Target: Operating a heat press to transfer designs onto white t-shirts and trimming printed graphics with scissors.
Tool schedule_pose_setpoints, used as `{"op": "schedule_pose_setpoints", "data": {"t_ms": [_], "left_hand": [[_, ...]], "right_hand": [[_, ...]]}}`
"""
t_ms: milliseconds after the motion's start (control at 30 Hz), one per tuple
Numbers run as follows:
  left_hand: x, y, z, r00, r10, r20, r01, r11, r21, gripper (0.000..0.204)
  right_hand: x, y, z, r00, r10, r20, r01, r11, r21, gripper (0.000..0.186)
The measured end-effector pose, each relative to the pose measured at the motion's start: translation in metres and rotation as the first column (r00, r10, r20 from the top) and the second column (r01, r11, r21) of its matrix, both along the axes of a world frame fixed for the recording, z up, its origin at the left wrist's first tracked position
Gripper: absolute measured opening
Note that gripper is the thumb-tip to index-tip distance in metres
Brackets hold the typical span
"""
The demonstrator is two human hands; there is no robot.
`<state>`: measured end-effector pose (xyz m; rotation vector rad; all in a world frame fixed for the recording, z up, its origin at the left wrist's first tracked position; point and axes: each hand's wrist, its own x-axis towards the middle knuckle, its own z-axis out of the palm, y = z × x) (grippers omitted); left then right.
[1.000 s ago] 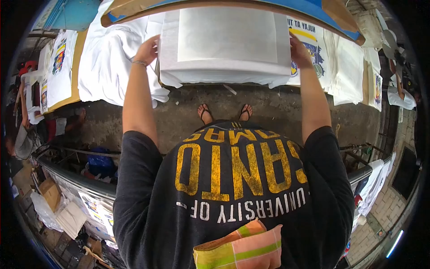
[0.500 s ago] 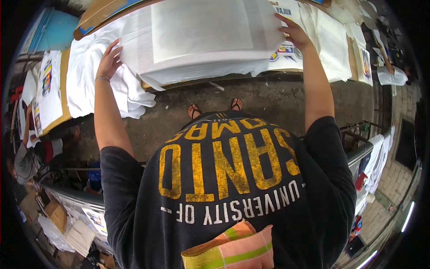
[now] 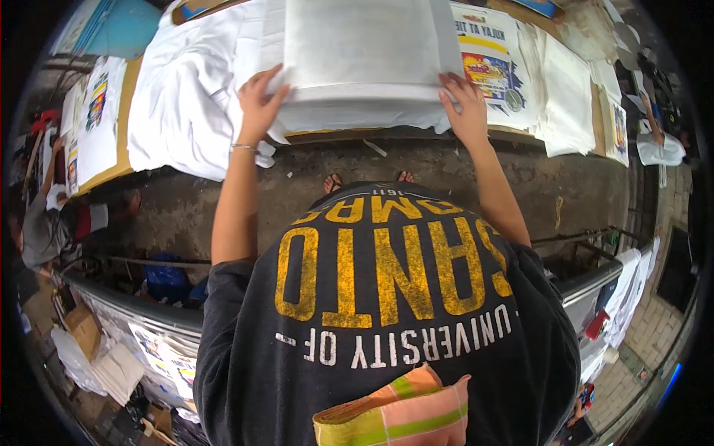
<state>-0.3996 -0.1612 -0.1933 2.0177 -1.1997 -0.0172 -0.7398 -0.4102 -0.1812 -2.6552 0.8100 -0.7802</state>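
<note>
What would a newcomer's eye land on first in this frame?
Probably the black shirt with big yellow lettering, filling the lower middle. Above it, the left hand and right hand flank white fabric at the top. A folded orange-and-green cloth also stands out at the bottom edge.

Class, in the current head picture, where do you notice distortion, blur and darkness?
Head view: the dark rail at lower left bows toward the rim; white cloth between the left hand and right hand looks smeared; yellow shirt lettering looks sharper; corners are black.
</note>
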Motion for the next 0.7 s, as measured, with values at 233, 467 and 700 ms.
{"op": "schedule_pose_setpoints", "data": {"t_ms": [233, 467, 700], "left_hand": [[-0.016, -0.004, -0.012, 0.986, 0.087, 0.141, -0.09, 0.996, 0.014, 0.029], [-0.017, -0.009, -0.012, 0.982, 0.1, 0.162, -0.101, 0.995, -0.002, 0.029], [0.007, 0.006, 0.087, 0.975, 0.153, 0.159, -0.094, 0.94, -0.327, 0.037]], "right_hand": [[-0.001, 0.009, -0.009, 0.997, -0.061, -0.056, 0.06, 0.998, -0.018, 0.03], [0.0, 0.006, -0.01, 0.996, -0.078, -0.035, 0.076, 0.996, -0.054, 0.03], [-0.031, -0.017, 0.091, 0.866, -0.135, 0.481, 0.252, 0.949, -0.187, 0.025]]}}
